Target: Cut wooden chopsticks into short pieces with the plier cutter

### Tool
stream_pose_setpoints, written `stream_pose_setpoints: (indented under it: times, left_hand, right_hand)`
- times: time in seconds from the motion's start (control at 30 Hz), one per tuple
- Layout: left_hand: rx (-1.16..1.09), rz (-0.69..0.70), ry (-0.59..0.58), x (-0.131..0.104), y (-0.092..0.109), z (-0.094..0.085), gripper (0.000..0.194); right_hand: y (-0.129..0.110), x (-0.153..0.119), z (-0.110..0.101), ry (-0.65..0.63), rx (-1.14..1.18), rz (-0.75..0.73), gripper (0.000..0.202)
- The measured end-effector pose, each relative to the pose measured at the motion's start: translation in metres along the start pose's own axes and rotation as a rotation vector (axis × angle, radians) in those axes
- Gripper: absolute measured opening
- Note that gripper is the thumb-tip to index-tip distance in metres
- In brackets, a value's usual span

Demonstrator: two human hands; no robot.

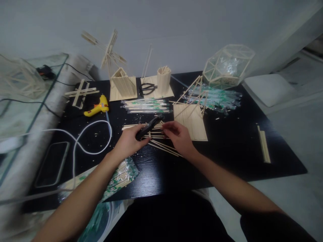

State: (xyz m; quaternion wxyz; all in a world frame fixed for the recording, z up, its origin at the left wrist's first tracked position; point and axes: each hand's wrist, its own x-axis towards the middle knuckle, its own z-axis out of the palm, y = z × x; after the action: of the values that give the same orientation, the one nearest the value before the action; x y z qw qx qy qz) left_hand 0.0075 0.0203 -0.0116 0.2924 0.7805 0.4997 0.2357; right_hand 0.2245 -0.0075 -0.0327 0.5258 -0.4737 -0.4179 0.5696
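My left hand (128, 139) is wrapped around a long black hand tool (149, 127), whose far end points up and to the right; I cannot make out its exact kind. Just beyond that tip, the thumb and fingers of my right hand (179, 137) are closed in a pinch, and what they hold is too small to name. Several thin wooden sticks (165, 148) lie on the black table under and between both hands. Close to my right fingers is a flat panel of joined sticks (193, 122) with a slanted stick frame (189, 90) standing on it.
A yellow glue gun (97, 107) lies at left beside a looped white cable (92, 153) and a phone (52, 164). Behind are black scissors (148, 88), a stick cup (164, 80) and bagged sticks (146, 106). A geometric stick frame (228, 65) stands back right.
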Motion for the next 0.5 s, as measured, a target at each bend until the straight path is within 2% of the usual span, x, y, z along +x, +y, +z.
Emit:
stream_pose_setpoints:
  times: [0.13, 0.37, 0.5]
  left_hand:
    - [0.076, 0.013, -0.099, 0.001, -0.003, -0.001, 0.028]
    - [0.06, 0.022, -0.144, 0.0, -0.004, -0.001, 0.027]
    - [0.049, 0.071, -0.246, -0.002, -0.003, -0.004, 0.026]
  right_hand:
    - [0.001, 0.003, -0.002, 0.071, -0.079, -0.077, 0.015]
    - [0.002, 0.009, -0.007, 0.119, -0.148, -0.145, 0.013]
    - [0.002, 0.018, -0.012, 0.169, -0.179, -0.196, 0.018]
